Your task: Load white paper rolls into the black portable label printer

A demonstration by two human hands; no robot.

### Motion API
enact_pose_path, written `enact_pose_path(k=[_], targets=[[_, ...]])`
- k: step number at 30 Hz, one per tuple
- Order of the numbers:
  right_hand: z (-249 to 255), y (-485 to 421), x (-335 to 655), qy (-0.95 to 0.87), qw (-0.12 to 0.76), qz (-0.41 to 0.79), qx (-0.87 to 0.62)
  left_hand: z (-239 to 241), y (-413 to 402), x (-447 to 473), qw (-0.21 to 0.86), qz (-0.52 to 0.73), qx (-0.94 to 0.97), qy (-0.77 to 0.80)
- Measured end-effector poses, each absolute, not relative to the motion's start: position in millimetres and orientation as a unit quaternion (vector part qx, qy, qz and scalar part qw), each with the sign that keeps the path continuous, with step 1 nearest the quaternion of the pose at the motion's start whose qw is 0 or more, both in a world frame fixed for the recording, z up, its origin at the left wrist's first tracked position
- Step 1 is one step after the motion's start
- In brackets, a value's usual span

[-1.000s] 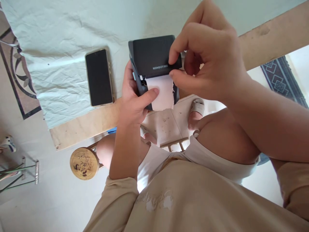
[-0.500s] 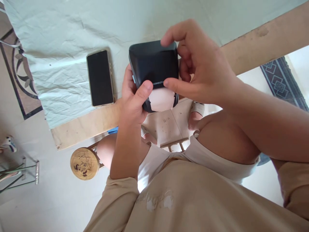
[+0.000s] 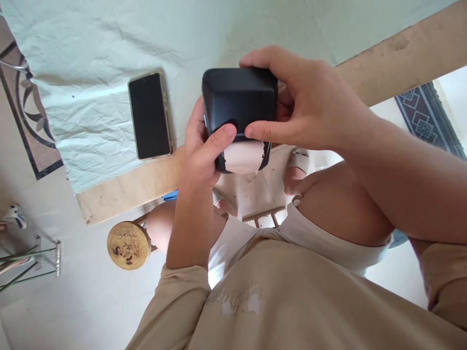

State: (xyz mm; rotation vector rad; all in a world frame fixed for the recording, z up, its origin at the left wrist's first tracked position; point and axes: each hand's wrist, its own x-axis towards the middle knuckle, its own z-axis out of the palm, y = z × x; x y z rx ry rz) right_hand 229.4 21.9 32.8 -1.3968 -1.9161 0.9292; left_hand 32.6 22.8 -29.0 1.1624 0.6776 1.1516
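Head view: left hand point(image 3: 201, 156) and right hand point(image 3: 310, 104) are gripping a black device point(image 3: 239, 104), paper point(image 3: 243, 158) protruding, above the near edge of the surface point(image 3: 134, 187); a phone point(image 3: 150, 116) is lying leftward, wrinkled cloth point(image 3: 91, 63) spreading beyond.

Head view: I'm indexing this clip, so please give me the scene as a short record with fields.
Held thing: black device
Left hand: around the device's side, thumb on top
Right hand: thumb on top of the device, index finger at its far edge
Paper: white, ragged-edged, showing at the device's near end
Phone: screen dark, lying on pale cloth
Stool: round wooden top, dark drawing
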Motion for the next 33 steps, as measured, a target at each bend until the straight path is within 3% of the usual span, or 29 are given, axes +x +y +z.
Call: enact_pose_path(k=[11,19,33], targets=[[37.7,22.4,222.3,-0.716,0.218,0.313,-0.584,-33.5,23.9,31.2,0.619,0.491,0.502,0.352],[34.9,21.6,222.4,-0.718,0.202,0.306,-0.592,-42.5,27.6,28.4,0.611,0.493,0.512,0.349],[32.6,22.5,221.6,-0.724,0.200,0.288,-0.594,-13.1,14.8,36.2,0.641,0.472,0.469,0.382]])
